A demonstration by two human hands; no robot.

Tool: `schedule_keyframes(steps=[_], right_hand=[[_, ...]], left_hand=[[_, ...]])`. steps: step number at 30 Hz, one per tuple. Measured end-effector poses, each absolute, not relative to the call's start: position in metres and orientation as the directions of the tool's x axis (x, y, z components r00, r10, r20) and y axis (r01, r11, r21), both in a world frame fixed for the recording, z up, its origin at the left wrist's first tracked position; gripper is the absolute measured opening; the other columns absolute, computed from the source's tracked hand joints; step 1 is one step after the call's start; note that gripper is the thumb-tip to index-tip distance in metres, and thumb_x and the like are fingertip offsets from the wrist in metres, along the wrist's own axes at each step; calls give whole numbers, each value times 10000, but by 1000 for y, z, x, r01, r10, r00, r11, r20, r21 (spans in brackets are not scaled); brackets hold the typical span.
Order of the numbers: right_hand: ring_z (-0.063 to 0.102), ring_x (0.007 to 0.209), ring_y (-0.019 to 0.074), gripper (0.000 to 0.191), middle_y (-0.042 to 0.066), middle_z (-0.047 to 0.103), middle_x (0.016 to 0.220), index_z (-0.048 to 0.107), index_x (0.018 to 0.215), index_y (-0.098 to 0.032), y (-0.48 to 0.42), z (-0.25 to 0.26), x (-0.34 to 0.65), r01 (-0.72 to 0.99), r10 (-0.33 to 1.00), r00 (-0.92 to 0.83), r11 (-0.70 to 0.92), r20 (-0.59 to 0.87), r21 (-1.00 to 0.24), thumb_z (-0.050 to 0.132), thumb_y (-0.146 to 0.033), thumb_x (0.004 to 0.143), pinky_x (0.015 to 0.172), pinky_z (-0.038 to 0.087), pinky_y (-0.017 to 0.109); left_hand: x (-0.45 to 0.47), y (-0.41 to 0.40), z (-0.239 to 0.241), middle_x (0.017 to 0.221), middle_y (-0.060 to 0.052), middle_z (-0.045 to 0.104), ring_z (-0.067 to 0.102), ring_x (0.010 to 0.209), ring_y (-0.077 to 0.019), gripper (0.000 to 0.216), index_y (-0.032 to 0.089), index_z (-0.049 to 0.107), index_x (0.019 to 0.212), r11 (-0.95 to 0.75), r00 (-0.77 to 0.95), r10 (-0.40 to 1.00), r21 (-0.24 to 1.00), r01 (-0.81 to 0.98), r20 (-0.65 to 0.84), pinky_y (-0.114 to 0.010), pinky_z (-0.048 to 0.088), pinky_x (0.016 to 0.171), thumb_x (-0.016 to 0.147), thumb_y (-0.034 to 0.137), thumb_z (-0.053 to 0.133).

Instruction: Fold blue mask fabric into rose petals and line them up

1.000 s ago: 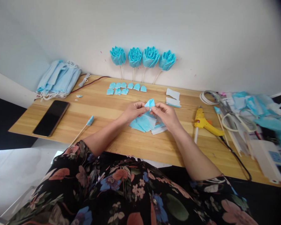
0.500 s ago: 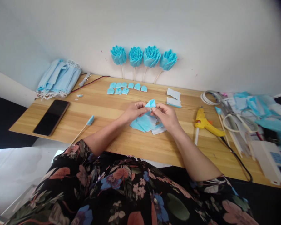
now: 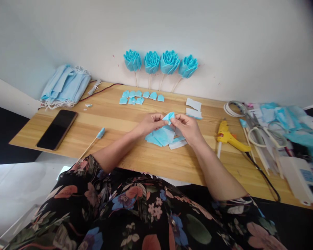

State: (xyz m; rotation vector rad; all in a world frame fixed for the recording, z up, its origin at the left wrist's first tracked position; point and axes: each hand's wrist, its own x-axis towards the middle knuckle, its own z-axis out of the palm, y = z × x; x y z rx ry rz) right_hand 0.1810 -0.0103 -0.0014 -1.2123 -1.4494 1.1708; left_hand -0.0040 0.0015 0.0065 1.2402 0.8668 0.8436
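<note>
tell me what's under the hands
Below the left hand and right hand, which pinch a folded blue piece: a blue fabric pile and white strip. Its far part is covered.

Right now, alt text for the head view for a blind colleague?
The left hand and right hand pinch a folded blue piece above a pile of blue squares on a wooden table. Four blue roses lean against the wall; a yellow glue gun lies to the right.

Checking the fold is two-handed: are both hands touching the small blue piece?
Touching. The head view shows the left hand and the right hand pinching the small blue piece from opposite sides, no gap visible.
</note>
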Motion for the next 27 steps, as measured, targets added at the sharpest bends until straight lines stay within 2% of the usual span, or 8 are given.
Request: schedule_keyframes(steps=[2,5,9,12,16,21,27], right_hand=[[521,593,127,404,-7,632,636,676,674,-205,-9,-3,182,183,991,-107,96,77,-978,714,-594,775,600,423,272],[576,678,145,388,6,657,688,710,721,-207,-7,-3,185,174,988,-54,153,146,-973,655,-572,839,687,461,290],[629,795,154,307,12,717,878,751,1004,-244,-9,-1,185,152,983,-104,165,151,-975,684,-497,843,753,485,298],[639,795,150,376,15,731,947,727,1115,-253,-13,1,181,149,977,-179,147,120,-978,750,-433,786,725,491,293],[602,714,127,326,5,718,851,747,1044,-222,-15,2,177,200,980,-137,170,144,-965,765,-378,758,669,473,278],[546,619,105,356,-20,682,750,750,1043,-242,-15,-1,176,47,995,-80,57,53,-997,788,-394,723,572,439,253],[613,640,121,296,-18,709,719,760,967,-261,-8,-2,182,-93,999,-33,8,12,-996,786,-447,738,656,510,278]], left_hand=[[-4,2,6,525,65,440,362,494,-51,297,158,526,647,142,449,888,988,-55,-102,-210,255,493,728,363,725],[-4,2,5,525,65,448,351,481,-51,315,164,514,648,163,473,873,985,-49,-121,-212,252,480,728,379,729],[-4,1,2,537,66,449,351,482,-50,313,162,529,657,170,500,855,985,-24,-135,-215,258,482,729,379,743],[-3,0,0,570,59,456,374,520,-51,311,154,539,646,133,507,855,991,-8,-111,-215,271,510,727,365,753],[-1,-1,-1,595,53,468,379,545,-53,294,144,554,649,93,520,851,996,1,-80,-218,278,529,730,353,745],[0,-1,1,590,57,450,375,549,-53,291,147,533,633,51,527,849,999,-11,-37,-220,287,531,727,327,741],[-3,-2,5,637,30,539,452,579,-66,243,136,581,682,74,591,805,997,-14,-51,-221,345,559,730,311,743]])
